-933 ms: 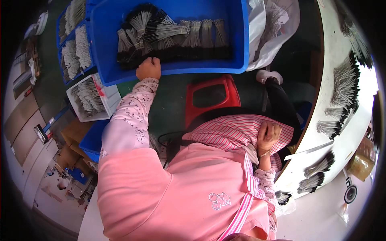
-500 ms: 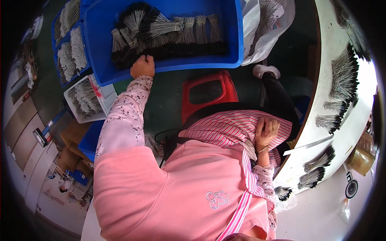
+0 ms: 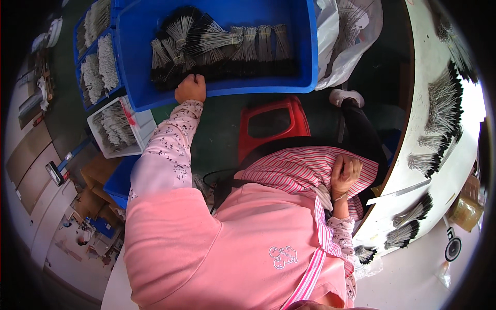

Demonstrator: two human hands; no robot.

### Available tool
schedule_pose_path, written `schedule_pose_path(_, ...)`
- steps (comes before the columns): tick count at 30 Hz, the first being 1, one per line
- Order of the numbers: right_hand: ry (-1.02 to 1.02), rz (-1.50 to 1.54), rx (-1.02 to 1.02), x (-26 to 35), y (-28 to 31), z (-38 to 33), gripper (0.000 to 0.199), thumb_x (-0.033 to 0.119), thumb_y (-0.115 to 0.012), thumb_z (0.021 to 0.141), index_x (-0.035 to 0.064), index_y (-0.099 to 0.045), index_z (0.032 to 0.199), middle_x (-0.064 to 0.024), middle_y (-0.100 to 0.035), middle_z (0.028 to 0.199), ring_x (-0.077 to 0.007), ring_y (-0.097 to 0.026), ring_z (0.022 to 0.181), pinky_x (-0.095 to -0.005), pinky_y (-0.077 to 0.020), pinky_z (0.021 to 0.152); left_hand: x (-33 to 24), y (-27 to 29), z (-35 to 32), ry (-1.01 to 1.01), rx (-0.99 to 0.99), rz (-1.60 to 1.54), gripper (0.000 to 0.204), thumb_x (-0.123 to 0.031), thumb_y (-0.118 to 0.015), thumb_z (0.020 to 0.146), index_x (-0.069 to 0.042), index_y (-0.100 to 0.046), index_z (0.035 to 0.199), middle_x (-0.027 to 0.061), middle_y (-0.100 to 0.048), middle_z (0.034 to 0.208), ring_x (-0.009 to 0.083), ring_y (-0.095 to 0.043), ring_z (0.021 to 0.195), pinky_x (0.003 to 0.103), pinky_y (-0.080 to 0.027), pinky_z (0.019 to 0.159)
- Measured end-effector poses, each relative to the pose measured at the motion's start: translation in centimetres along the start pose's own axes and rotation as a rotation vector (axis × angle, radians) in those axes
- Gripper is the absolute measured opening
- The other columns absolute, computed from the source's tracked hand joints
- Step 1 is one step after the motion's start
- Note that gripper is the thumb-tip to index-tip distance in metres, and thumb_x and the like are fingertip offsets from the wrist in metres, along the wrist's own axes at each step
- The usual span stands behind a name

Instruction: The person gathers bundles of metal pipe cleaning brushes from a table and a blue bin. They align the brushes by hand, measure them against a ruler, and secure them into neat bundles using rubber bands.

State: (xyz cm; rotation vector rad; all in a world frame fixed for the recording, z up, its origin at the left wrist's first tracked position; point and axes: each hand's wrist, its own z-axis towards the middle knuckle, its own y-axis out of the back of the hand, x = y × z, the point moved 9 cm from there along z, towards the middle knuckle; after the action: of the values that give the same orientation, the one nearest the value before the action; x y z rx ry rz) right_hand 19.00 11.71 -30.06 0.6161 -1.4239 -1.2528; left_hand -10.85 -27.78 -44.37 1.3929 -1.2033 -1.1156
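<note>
My left hand (image 3: 190, 89) is closed over the near rim of a large blue bin (image 3: 268, 88), its arm stretched out from the left. Inside the bin lie several banded bundles of thin silvery wires (image 3: 222, 40) with black bristly ends, just beyond the fingers. One bundle lies sideways across the others. My right hand (image 3: 346, 174) rests on the striped apron (image 3: 289, 163) in my lap. Its fingers are loosely curled, and nothing shows in them.
A red plastic stool (image 3: 294, 124) stands below the bin. White and blue trays (image 3: 147, 124) with pale bundles are at the left. A white plastic bag (image 3: 356, 62) of wires sits right of the bin. More black-ended bundles (image 3: 442, 111) line the white table (image 3: 413, 103) at the right.
The whole view has shifted slightly, so everything sits a little further right and lower. My left hand stays at the bin's rim; the right hand stays on the lap.
</note>
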Motion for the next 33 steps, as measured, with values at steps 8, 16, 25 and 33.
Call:
schedule_pose_path(8, 0.0, 0.004, -0.003, 0.3, 0.1, 0.3, 0.004, 0.008, -0.06, 0.077, 0.0076, -0.056, 0.08, -0.007, -0.051, 0.072, -0.0252, -0.048, 0.065, -0.0362, -0.0375, 0.062, -0.4, 0.7, -0.1, 0.016, 0.005, -0.031, 0.031, -0.035, -0.047, 0.08, -0.01, -0.06, 0.068, 0.013, -0.064, 0.07, 0.035, -0.061, 0.068, 0.047, -0.046, 0.063)
schedule_pose_path(16, -0.002, -0.008, 0.001, 0.0, -0.1, 0.1, 0.005, 0.007, -0.059, 0.077, 0.0075, -0.056, 0.08, -0.0066, -0.051, 0.071, -0.025, -0.048, 0.064, -0.0362, -0.0368, 0.062, -0.2, 0.4, 0.0, 0.013, 0.019, -0.006, 0.032, -0.035, -0.047, 0.08, -0.009, -0.061, 0.069, 0.0132, -0.064, 0.071, 0.0349, -0.061, 0.068, 0.047, -0.047, 0.064)
schedule_pose_path(25, 0.004, -0.002, -0.001, 0.0, -0.1, 0.2, 0.006, 0.006, -0.059, 0.076, 0.0076, -0.056, 0.08, -0.0064, -0.052, 0.072, -0.0242, -0.049, 0.066, -0.0359, -0.0371, 0.063, -0.3, -0.3, 0.0, 0.03, 0.095, -0.003, 0.033, -0.038, -0.048, 0.08, -0.009, -0.062, 0.072, 0.0148, -0.064, 0.075, 0.0351, -0.062, 0.07, 0.047, -0.047, 0.066)
schedule_pose_path(33, 0.021, -0.023, 0.03, 1.3, -0.1, 0.9, 0.007, 0.007, -0.06, 0.075, 0.0072, -0.054, 0.078, -0.007, -0.052, 0.072, -0.0247, -0.05, 0.066, -0.037, -0.0371, 0.064, -4.7, -13.4, 3.6, 0.793, 0.864, -0.882, 0.046, -0.044, -0.057, 0.08, -0.003, -0.058, 0.101, 0.0097, -0.061, 0.087, 0.0268, -0.06, 0.077, 0.04, -0.052, 0.07)
